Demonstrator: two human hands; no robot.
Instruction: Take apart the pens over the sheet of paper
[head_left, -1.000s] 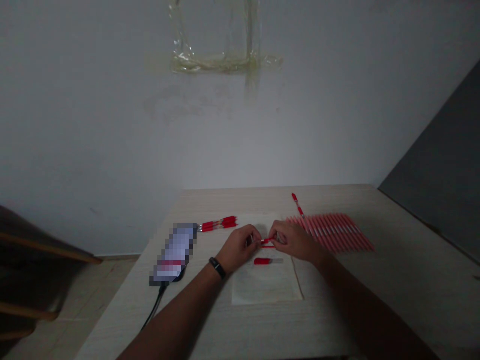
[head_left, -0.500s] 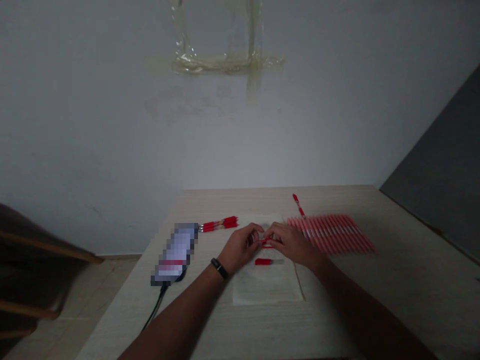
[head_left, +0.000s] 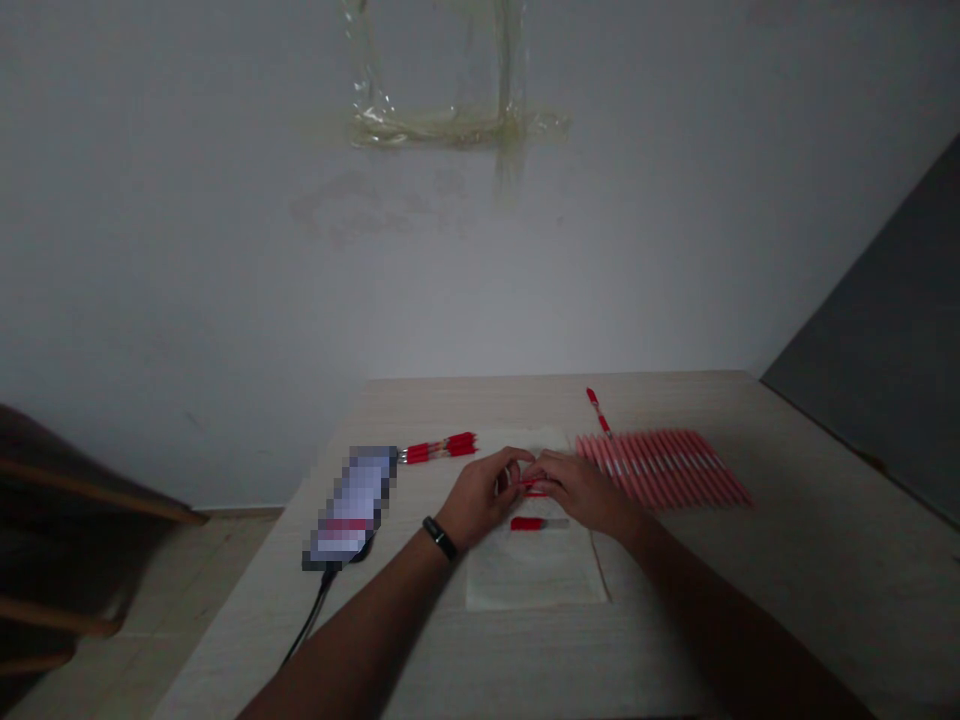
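Note:
Over a pale sheet (head_left: 529, 580) on the table, my left hand (head_left: 480, 498) and my right hand (head_left: 589, 492) meet with fingertips pinched. Between them is a thin red pen part (head_left: 531, 482), mostly covered by the fingers. Another red piece (head_left: 535, 494) shows just below the fingertips; whether it is held or lying on the sheet I cannot tell. Nearer me lies a short piece with a red end (head_left: 527, 524) and a clear end, apart from both hands. A black band (head_left: 439, 538) circles my left wrist.
A row of red pens (head_left: 667, 468) lies to the right, with a single red pen (head_left: 598, 411) behind it. Several red-and-silver pens (head_left: 439, 449) lie at the left. A blurred-out phone (head_left: 349, 510) with a black cable (head_left: 306, 625) sits near the left edge. Behind stands a wall (head_left: 555, 290).
My right fingers have curled slightly lower and closer to my left fingertips around the red part. The other things on the table have stayed put.

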